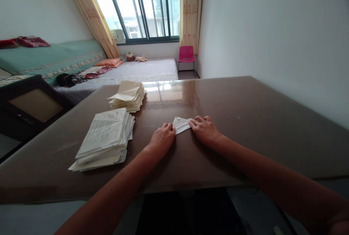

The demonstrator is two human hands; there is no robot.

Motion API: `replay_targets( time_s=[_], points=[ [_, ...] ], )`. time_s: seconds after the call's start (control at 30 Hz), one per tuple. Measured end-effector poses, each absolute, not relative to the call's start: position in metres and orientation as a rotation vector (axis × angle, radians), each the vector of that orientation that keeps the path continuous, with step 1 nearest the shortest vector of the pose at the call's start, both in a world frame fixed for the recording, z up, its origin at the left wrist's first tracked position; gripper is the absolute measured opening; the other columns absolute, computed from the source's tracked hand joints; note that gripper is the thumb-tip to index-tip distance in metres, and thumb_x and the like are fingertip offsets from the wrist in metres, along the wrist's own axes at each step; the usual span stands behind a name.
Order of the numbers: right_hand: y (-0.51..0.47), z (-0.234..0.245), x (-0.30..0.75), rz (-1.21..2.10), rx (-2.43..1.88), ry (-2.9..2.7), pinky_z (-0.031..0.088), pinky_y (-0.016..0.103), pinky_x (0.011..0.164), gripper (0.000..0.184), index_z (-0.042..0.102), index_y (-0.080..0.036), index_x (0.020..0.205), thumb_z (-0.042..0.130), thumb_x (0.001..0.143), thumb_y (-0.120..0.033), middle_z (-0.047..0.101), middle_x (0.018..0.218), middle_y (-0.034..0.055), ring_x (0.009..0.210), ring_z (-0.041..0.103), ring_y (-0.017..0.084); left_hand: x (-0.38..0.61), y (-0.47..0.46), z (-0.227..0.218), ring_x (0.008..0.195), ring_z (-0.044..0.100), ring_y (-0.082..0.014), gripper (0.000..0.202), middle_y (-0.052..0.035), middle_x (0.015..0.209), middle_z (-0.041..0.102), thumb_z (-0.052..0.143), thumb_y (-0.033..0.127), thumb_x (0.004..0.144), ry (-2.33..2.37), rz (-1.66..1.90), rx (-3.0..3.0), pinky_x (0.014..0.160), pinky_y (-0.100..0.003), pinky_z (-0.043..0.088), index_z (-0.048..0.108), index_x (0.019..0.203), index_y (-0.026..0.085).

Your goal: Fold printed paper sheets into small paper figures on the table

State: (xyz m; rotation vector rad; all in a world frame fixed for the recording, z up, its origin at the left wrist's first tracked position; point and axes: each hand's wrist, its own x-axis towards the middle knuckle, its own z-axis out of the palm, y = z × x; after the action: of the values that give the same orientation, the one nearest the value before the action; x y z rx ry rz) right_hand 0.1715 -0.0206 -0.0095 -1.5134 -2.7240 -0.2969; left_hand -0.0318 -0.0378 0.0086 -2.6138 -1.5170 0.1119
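Where the room opens out, one broad counter fills the foreground, brown, smooth and glossy enough to mirror the window light. Behind it lies one bed under a pale grey cover, and above that one dark-framed window hangs between two yellow patterned curtains. One small pink chair of hard plastic stands in the far corner.

Two stacks of paper sit on the left part of the counter. The nearer stack is the bigger: flat printed sheets, creased, with slightly fanned edges. The farther stack is smaller, cream-coloured, and its top piece is folded to a point.

Two bare hands rest near the counter's middle. The left hand lies knuckles up, its fingers bent down onto one end of a single folded paper. The right hand has its fingers stretched flat on the other end. Neither hand grips; both press. That paper is small, white, printed and roughly triangular, lying flat on the counter between the two hands.
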Motion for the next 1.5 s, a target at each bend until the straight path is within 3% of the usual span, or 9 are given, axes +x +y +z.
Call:
replay_targets(
  time_s=[0.17, 0.47, 0.67, 0.87, 1.03, 1.3, 1.5],
  points=[
    [-0.025, -0.008, 0.163, -0.286, -1.584, -2.678, 0.033, 0.047, 0.088, 0.04, 0.052, -0.013, 0.128, 0.031, 0.095, -0.016, 0.055, 0.13, 0.0172, 0.117, 0.044, 0.029, -0.045, -0.028, 0.003, 0.107, 0.049, -0.0228, 0.031, -0.0113, 0.108, 0.059, 0.043, 0.014, 0.091, -1.419, 0.013, -2.637, 0.086, -0.033, 0.047, 0.059, 0.118, 0.018],
    [-0.033, -0.012, 0.151, -0.271, -1.751, -2.557, 0.036, 0.044, 0.085, 0.039, 0.051, -0.015, 0.129, 0.03, 0.096, -0.018, 0.056, 0.127, 0.017, 0.112, 0.046, 0.027, -0.02, -0.019, 0.006, 0.107, 0.048, -0.0306, 0.024, -0.0196, 0.102, 0.059, 0.047, 0.012, 0.088, -1.529, 0.046, -2.538, 0.082, -0.042, 0.045, 0.069, 0.093, 0.009],
    [-0.036, -0.011, 0.152, -0.233, -1.791, -2.523, 0.037, 0.042, 0.082, 0.038, 0.051, -0.018, 0.128, 0.031, 0.096, -0.019, 0.055, 0.128, 0.0145, 0.112, 0.046, 0.026, 0.004, -0.011, 0.002, 0.106, 0.05, -0.0226, 0.026, -0.0124, 0.105, 0.06, 0.042, 0.016, 0.092, -1.31, -0.046, -2.747, 0.088, -0.033, 0.047, 0.064, 0.106, 0.014],
    [-0.038, -0.011, 0.158, -0.236, -1.844, -2.518, 0.039, 0.041, 0.081, 0.045, 0.042, -0.02, 0.138, 0.032, 0.094, -0.019, 0.048, 0.137, 0.0133, 0.115, 0.044, 0.027, -0.015, -0.003, -0.007, 0.106, 0.049, -0.0202, 0.033, -0.0081, 0.111, 0.058, 0.038, 0.019, 0.094, -1.372, -0.164, -2.795, 0.089, -0.032, 0.047, 0.059, 0.119, 0.023],
    [-0.036, -0.007, 0.16, -0.201, -1.886, -2.526, 0.042, 0.038, 0.078, 0.047, 0.041, -0.023, 0.139, 0.033, 0.093, -0.018, 0.046, 0.14, 0.0118, 0.115, 0.043, 0.027, -0.022, -0.001, -0.012, 0.101, 0.048, -0.0193, 0.034, -0.004, 0.111, 0.059, 0.037, 0.02, 0.094, -1.375, -0.293, -2.83, 0.09, -0.031, 0.047, 0.06, 0.119, 0.027],
    [-0.005, 0.017, 0.167, 0.087, -1.741, -2.632, 0.043, 0.028, 0.071, 0.031, 0.062, -0.026, 0.11, 0.04, 0.09, -0.019, 0.06, 0.115, 0.0077, 0.104, 0.051, 0.022, -0.028, -0.002, -0.013, 0.104, 0.047, -0.0201, 0.039, -0.0027, 0.119, 0.057, 0.038, 0.018, 0.092, -1.427, -0.373, -2.876, 0.092, -0.032, 0.047, 0.056, 0.125, 0.029],
    [0.005, -0.002, 0.17, -0.002, -1.624, -2.555, 0.042, 0.029, 0.076, 0.023, 0.063, -0.021, 0.098, 0.042, 0.09, -0.017, 0.062, 0.105, 0.0084, 0.1, 0.052, 0.021, -0.031, -0.003, -0.018, 0.107, 0.047, -0.0194, 0.04, -0.0018, 0.121, 0.056, 0.039, 0.017, 0.092, -1.489, -0.427, -2.905, 0.094, -0.032, 0.048, 0.054, 0.128, 0.03]
  ],
)
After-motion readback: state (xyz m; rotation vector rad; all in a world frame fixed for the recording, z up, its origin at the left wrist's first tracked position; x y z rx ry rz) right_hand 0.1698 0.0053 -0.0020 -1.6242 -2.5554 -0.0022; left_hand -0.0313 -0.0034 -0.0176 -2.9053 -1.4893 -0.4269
